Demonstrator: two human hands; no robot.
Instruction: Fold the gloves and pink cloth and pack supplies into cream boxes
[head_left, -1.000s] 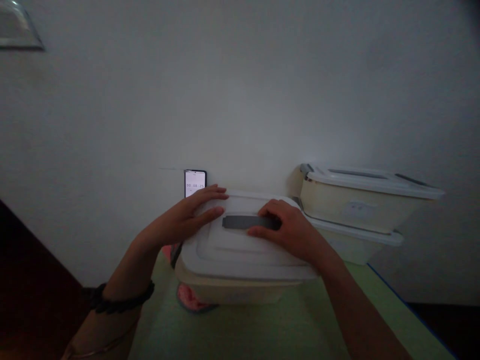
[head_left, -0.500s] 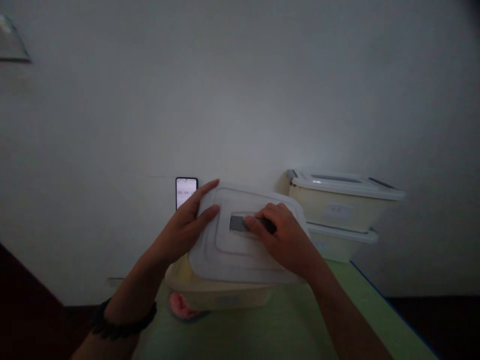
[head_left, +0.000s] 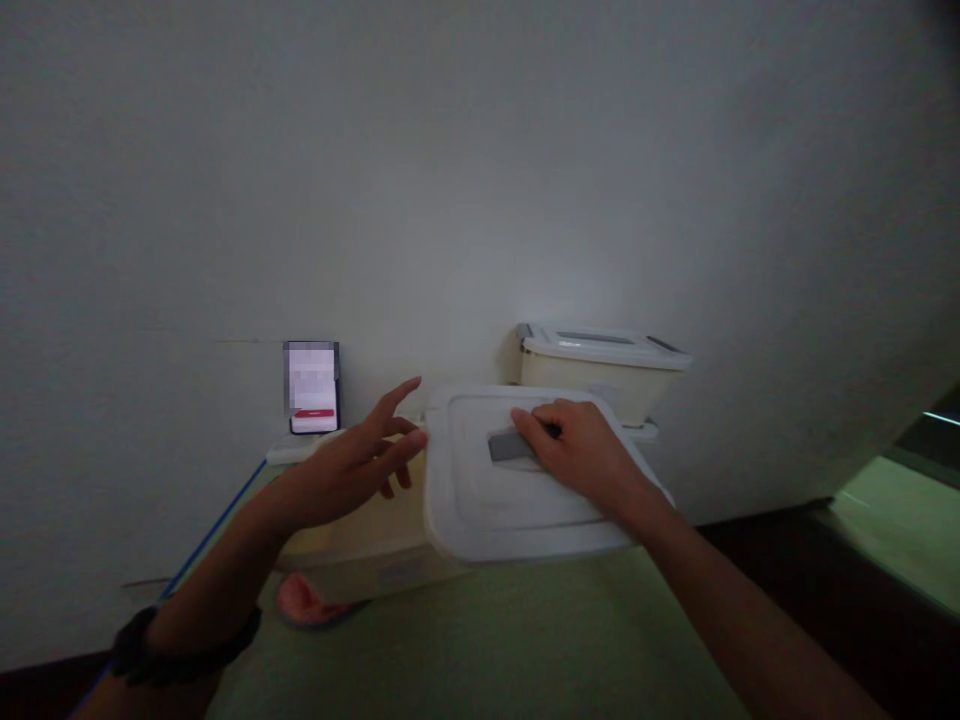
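Observation:
A white plastic box lid (head_left: 495, 510) with a grey handle (head_left: 510, 446) hangs tilted above the table. My right hand (head_left: 581, 448) is closed around that handle. My left hand (head_left: 352, 465) has its fingers spread just off the lid's left edge; whether a fingertip still touches it, I cannot tell. Below and to the left stands a cream storage box (head_left: 352, 582) without its lid, partly covered by my left hand and the lid. What lies inside is hidden or too dark to make out. A pink item (head_left: 304, 602) in a dark-rimmed dish sits by the box's front left corner.
Two stacked cream boxes with white lids, the upper box (head_left: 577, 378) in plain view, stand at the back right against the wall (head_left: 450, 180). A lit phone (head_left: 313, 390) leans on the wall at the left. The green tabletop (head_left: 480, 650) has a blue edge.
The lid has moved right relative to the box, carried by my right hand. My left hand has let go of its left side and opened. The view has turned to the right.

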